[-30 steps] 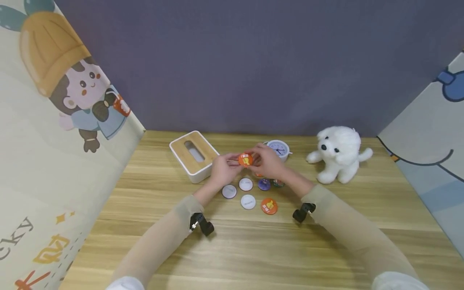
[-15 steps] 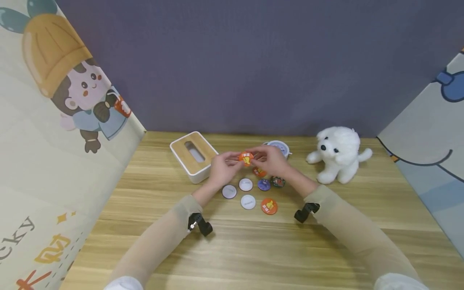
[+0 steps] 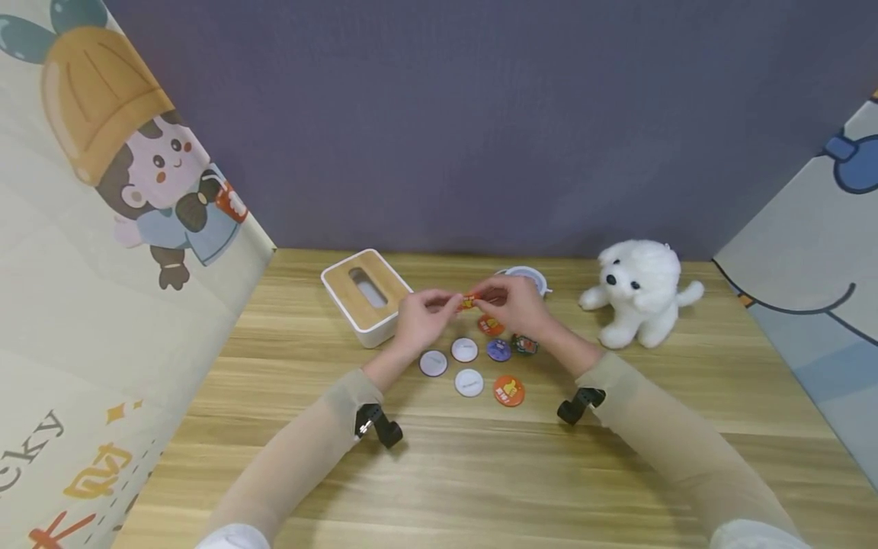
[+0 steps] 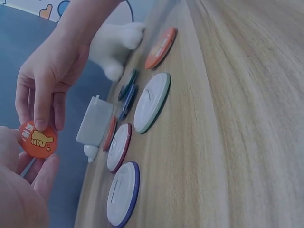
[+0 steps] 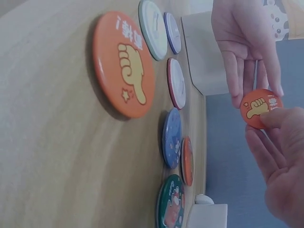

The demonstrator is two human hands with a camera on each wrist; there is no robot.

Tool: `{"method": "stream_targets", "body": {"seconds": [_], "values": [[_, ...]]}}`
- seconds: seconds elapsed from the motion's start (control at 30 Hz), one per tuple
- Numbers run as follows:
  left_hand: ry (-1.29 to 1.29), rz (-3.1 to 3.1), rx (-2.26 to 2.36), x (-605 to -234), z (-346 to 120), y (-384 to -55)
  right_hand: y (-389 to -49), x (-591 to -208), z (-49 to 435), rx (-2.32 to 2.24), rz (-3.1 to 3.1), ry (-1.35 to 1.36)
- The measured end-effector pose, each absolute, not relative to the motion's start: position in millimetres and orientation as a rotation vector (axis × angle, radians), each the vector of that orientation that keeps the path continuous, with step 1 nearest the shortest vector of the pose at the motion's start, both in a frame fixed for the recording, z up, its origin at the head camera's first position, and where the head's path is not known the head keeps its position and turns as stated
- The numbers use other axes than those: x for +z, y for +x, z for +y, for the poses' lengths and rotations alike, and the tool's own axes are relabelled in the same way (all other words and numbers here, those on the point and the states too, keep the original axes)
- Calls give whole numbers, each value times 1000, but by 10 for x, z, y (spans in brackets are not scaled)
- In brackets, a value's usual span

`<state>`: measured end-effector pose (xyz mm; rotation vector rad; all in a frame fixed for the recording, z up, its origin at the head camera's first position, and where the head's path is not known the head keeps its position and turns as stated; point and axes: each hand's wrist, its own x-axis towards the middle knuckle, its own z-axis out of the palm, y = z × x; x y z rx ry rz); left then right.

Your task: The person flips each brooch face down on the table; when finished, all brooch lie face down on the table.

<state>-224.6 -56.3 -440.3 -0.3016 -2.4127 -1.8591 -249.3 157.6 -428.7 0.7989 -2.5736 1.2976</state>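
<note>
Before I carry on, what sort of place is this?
Probably a staged tabletop booth: a light wood-grain table backed by a plain dark blue-grey partition, with a cream cartoon-printed panel on the left.

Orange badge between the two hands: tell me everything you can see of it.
The orange badge is round and smooth-looking, printed with a yellow thumbs-up fist, white characters and a small star. It is held up off the wood-grain table, pinched between the left hand and the right hand, whose thumb overlaps its printed face. The head view shows that face foreshortened and partly covered; its back is hidden.
</note>
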Motion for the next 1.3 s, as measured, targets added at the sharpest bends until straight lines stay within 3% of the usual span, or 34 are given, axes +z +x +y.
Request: {"method": "stream_targets", "body": {"seconds": [0.7,1.3], "values": [[-433,-2436,-1668,-4552,-619,-2244,-2487,-4391,1605,1460,-2638,853],[-757,-2552,-1249,-4590,-778,-2170,-2488,-4427,1564,1174,-2613,1183]]}}
